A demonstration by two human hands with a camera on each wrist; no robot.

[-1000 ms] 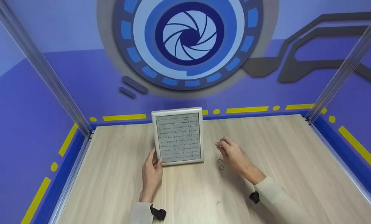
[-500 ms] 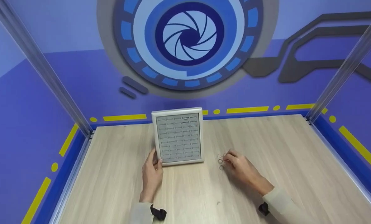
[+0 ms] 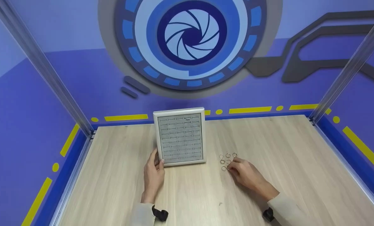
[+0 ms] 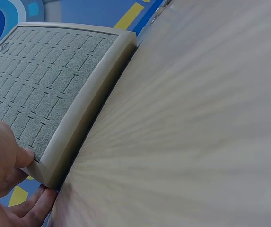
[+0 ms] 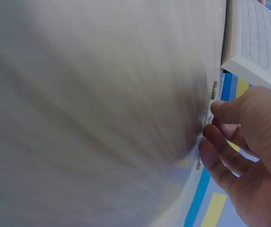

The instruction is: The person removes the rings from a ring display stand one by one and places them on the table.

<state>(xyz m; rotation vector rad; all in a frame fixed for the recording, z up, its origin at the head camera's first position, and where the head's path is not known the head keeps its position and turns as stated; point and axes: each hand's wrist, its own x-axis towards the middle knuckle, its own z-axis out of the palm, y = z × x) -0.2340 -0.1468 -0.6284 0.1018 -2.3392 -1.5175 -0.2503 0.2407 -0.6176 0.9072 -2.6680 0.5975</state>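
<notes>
In the head view, a white-framed ring display board (image 3: 180, 138) with a grey slotted pad leans back on the wooden table. One ring (image 3: 187, 119) sits in its top row. My left hand (image 3: 154, 175) holds the board's lower left corner, the thumb on the front of the frame and fingers behind, as the left wrist view shows. To the right of the board, several thin rings lie in rows, among them a ring (image 3: 223, 168) at the near left. My right hand (image 3: 248, 174) pinches a small ring low over the table among them, mostly hidden by the fingertips.
The wooden table (image 3: 187, 197) meets a blue and purple patterned wall (image 3: 70, 75) at the back. A metal post (image 3: 48, 66) rises at the left rear corner and another post (image 3: 347, 69) at the right rear. A small dark mark (image 3: 220, 204) shows on the tabletop.
My right hand has come down and towards me from beside the board, carrying a ring to the rows. More rings show now, previously covered by it. My left hand and the board stay put.
</notes>
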